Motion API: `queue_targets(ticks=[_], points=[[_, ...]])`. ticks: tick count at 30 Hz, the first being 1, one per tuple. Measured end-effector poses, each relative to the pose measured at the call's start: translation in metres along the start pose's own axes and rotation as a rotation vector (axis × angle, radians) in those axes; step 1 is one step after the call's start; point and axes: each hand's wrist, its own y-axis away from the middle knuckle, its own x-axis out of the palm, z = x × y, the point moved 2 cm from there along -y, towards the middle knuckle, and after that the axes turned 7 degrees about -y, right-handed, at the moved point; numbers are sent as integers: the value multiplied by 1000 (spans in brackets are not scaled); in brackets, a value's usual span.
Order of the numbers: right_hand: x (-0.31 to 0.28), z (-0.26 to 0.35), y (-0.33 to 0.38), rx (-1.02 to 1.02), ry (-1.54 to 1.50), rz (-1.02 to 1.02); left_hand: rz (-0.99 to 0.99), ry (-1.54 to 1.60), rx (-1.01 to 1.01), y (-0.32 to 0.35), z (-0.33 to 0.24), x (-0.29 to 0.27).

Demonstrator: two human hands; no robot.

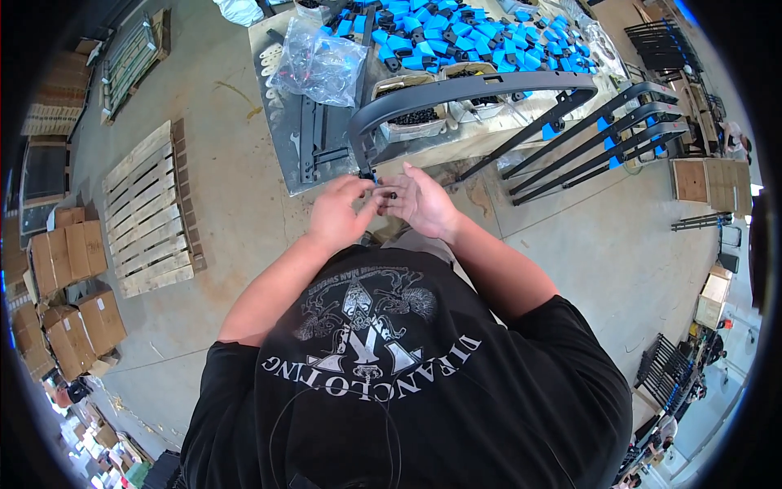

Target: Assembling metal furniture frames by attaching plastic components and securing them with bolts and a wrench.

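Left hand (338, 213): pinched my small blue clip (371, 175) at the curved grey bar's (481, 85) near end.
Right hand (419, 202): fingers curled on a dark screw-like bit, unclear.
Risk: I judged the clip might slip to the floor (220, 163), since it hung past the counter (281, 98).

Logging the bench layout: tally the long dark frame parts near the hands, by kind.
Curved dark grey plastic arch bar, its end at both hands: 1
Straight black metal rails with blue clips, leaning beside the table: 3
Flat black metal brackets on the table: too overlapped to count
Total countable: 4
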Motion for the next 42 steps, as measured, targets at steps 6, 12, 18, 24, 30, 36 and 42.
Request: queue_targets(ticks=[6,12,18,24,30,36,42], points=[[5,-2,3,38,-79,129,6,-73,253,-4,-10,8],[-6,0,1,-116,150,22,-51,75,136,-1,-4,16],[-3,-5,1,-140,198,-3,-67,160,-61,0,-1,19],[-12,13,-30,-324,660,-165,11,53,-352,-5,22,21],[-6,17,-47,-344,827,-154,145,-220,-238,-18,25,22],[-7,26,-50,-358,917,-90,293,-338,-274,-26,18,22],[2,29,-56,-62,858,-157,320,-349,-247,-29,19,21]])
